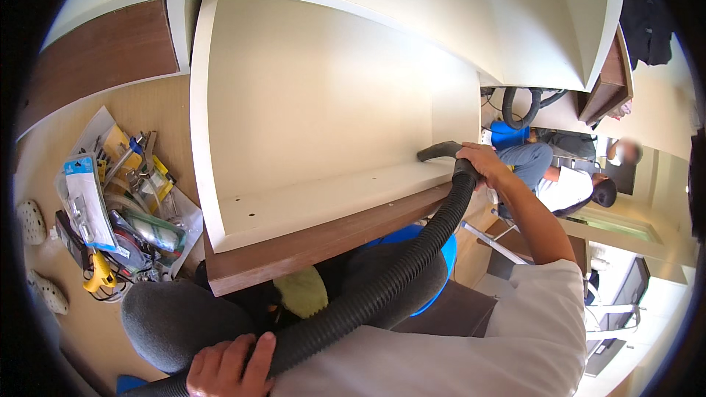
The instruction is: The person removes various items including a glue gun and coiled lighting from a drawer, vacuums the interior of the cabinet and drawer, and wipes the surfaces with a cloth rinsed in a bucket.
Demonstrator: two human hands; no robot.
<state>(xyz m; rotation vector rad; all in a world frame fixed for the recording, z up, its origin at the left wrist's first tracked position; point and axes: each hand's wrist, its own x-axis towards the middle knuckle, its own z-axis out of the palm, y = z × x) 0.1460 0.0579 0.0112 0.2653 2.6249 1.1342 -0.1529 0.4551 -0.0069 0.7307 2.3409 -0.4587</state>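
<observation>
My right hand (481, 161) grips the curved black plastic handle end of a vacuum cleaner hose. Its black tube end (438, 150) points into the right front corner of a cream drawer (331, 82) with a brown wooden front (325, 251). From my right hand the ribbed black hose (380, 286) runs down across my body. My left hand (231, 365) is wrapped around the hose lower down, near the bottom edge of the view. A few small dark holes show in the drawer's front inner wall.
Packaged hardware and tools lie heaped on the floor at left, with a yellow glue gun (100, 273) and white clogs (32, 222) nearby. A blue stool or tub (449, 264) shows under my leg. Two people (568, 190) sit at right, near a metal ladder (496, 243).
</observation>
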